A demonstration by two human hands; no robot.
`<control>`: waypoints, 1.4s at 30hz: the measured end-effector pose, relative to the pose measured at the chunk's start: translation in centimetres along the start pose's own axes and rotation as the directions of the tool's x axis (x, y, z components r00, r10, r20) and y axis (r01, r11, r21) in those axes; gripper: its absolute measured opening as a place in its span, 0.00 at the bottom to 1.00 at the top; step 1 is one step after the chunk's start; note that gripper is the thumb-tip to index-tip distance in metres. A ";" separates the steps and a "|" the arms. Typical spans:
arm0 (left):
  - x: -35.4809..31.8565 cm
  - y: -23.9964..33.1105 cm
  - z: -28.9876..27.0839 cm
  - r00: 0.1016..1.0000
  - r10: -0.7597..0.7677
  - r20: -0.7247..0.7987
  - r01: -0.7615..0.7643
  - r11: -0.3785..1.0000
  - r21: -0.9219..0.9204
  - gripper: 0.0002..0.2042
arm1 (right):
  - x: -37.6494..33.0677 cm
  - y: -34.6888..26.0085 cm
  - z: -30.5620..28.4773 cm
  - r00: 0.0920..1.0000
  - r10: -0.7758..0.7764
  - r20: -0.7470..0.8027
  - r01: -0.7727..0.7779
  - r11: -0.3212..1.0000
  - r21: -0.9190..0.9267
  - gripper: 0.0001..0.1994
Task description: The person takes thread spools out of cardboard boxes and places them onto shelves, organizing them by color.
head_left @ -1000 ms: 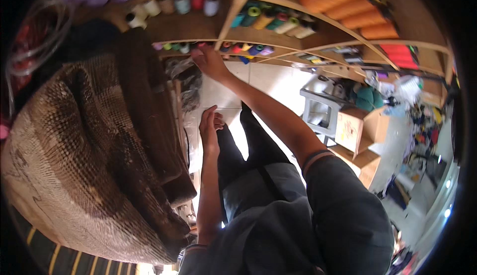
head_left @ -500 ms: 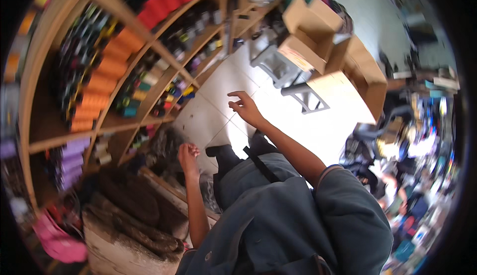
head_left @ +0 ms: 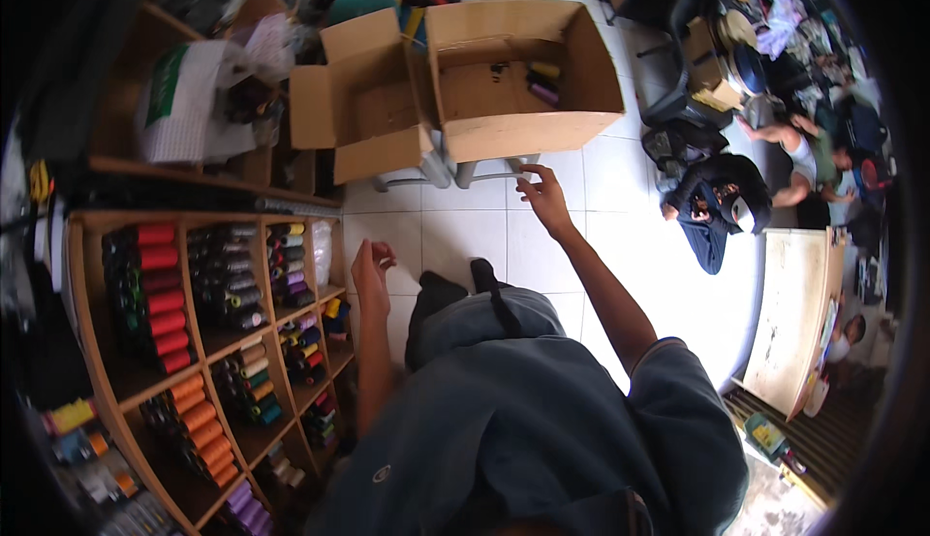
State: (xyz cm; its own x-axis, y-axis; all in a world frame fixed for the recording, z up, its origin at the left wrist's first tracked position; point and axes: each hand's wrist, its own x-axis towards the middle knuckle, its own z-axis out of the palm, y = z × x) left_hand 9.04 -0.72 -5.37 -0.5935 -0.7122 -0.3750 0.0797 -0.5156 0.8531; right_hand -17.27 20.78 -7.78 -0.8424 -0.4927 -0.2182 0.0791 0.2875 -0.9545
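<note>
My right hand (head_left: 547, 203) is raised over the tiled floor, just in front of the larger cardboard box (head_left: 531, 135) and apart from it. Its fingers are partly bent and spread, with nothing in them. My left hand (head_left: 370, 270) hangs beside the thread shelf (head_left: 191, 342), touching nothing; its fingers curl loosely with a gap between them and hold nothing visible. Inside the larger box lie a few thread cones (head_left: 543, 84), dark, yellow and purple. A second, smaller cardboard box (head_left: 373, 90) stands open to its left. Both boxes rest on grey stools (head_left: 484, 173).
Red cones (head_left: 163, 279) and orange cones (head_left: 205, 431) fill shelf compartments on my left. A white package (head_left: 189, 105) sits on the far-left shelving. To the right, a person in dark clothes (head_left: 712, 197) is low by the floor, near a black chair (head_left: 683, 56) and a wooden table (head_left: 790, 318).
My view has turned to the left, so the boxes now stand straight ahead and the shelf lies at lower left. The fingers of my left hand look looser.
</note>
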 end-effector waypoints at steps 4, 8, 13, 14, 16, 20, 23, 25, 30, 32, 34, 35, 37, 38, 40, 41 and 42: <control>5.8 1.4 6.8 0.966 -0.089 0.244 0.076 0.995 0.065 0.19 | 0.9 -0.3 -4.1 0.990 0.079 -0.117 -0.069 0.994 0.086 0.18; 11.7 0.5 11.8 0.903 -0.130 0.410 0.105 0.991 0.082 0.22 | 1.9 -0.6 -6.7 0.966 0.104 -0.235 -0.062 0.982 0.179 0.20; 17.1 1.1 17.2 0.837 -0.143 0.529 0.044 0.980 0.195 0.22 | 3.9 -4.1 -8.5 0.921 0.140 -0.363 -0.069 0.977 0.201 0.20; 17.2 1.8 19.7 0.856 -0.195 0.480 0.088 0.968 0.236 0.22 | 4.3 -4.0 -9.3 0.914 0.119 -0.388 -0.066 0.987 0.146 0.20; 19.2 2.4 22.2 0.857 -0.215 0.469 0.070 0.949 0.307 0.21 | 5.9 -4.8 -9.5 0.878 0.084 -0.471 -0.032 0.993 0.117 0.16; 24.8 2.0 23.0 0.830 -0.394 0.396 0.099 0.801 0.590 0.15 | 10.1 -7.3 -9.7 0.732 0.179 -0.657 -0.244 0.970 -0.007 0.13; 27.8 1.2 23.9 0.856 -0.477 0.198 0.260 0.729 0.634 0.18 | 14.3 -5.6 -10.6 0.776 0.196 -0.599 -0.257 0.966 -0.017 0.15; 29.3 0.6 25.0 0.895 -0.437 0.089 0.308 0.750 0.585 0.19 | 18.2 -4.0 -10.8 0.815 0.233 -0.530 -0.274 0.962 0.002 0.12; 31.5 -3.7 26.5 0.996 -0.010 0.086 -0.045 0.785 0.618 0.17 | 30.2 4.3 -12.1 0.975 0.125 -0.181 -0.189 0.899 -0.395 0.12; 31.7 -2.8 27.4 0.932 -0.349 -0.098 0.315 0.648 0.693 0.15 | 34.1 9.0 -12.4 0.985 -0.169 -0.024 0.135 0.858 -0.495 0.15; 31.7 -3.5 27.0 0.938 -0.341 -0.058 0.272 0.625 0.731 0.15 | 38.4 14.3 -11.4 0.972 -0.226 0.062 0.233 0.906 -0.354 0.19; 31.8 -4.5 27.2 0.936 -0.350 -0.025 0.251 0.619 0.744 0.15 | 40.4 16.9 -11.4 0.989 -0.135 0.059 0.144 0.968 -0.203 0.21; 31.8 -7.0 27.6 0.969 -0.246 0.010 0.155 0.643 0.750 0.14 | 43.6 20.4 -11.4 0.996 -0.035 0.076 0.044 0.993 -0.111 0.24; 31.5 -7.8 27.9 0.982 -0.187 0.020 0.108 0.648 0.754 0.14 | 44.7 20.8 -11.1 0.994 -0.036 0.100 0.055 0.979 -0.196 0.24; 31.6 -9.3 28.7 0.982 -0.191 -0.003 0.126 0.635 0.763 0.14 | 45.7 21.3 -10.9 0.987 -0.055 0.148 0.111 0.910 -0.400 0.25; 31.7 -9.9 29.3 0.982 -0.188 -0.012 0.131 0.633 0.763 0.14 | 46.1 21.4 -11.0 0.983 -0.066 0.171 0.142 0.865 -0.481 0.26; 31.8 -10.3 29.7 0.976 -0.215 -0.024 0.154 0.610 0.777 0.14 | 46.4 21.5 -11.0 0.979 -0.071 0.192 0.167 0.820 -0.547 0.26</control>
State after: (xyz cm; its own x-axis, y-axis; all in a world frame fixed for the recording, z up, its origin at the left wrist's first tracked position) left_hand -34.47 -3.88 -15.30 -0.5770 -0.5960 -0.5584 -0.6649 -0.0542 0.7450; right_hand -60.54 13.16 -36.19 -0.7277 -0.6606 -0.1845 -0.3678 0.6029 -0.7080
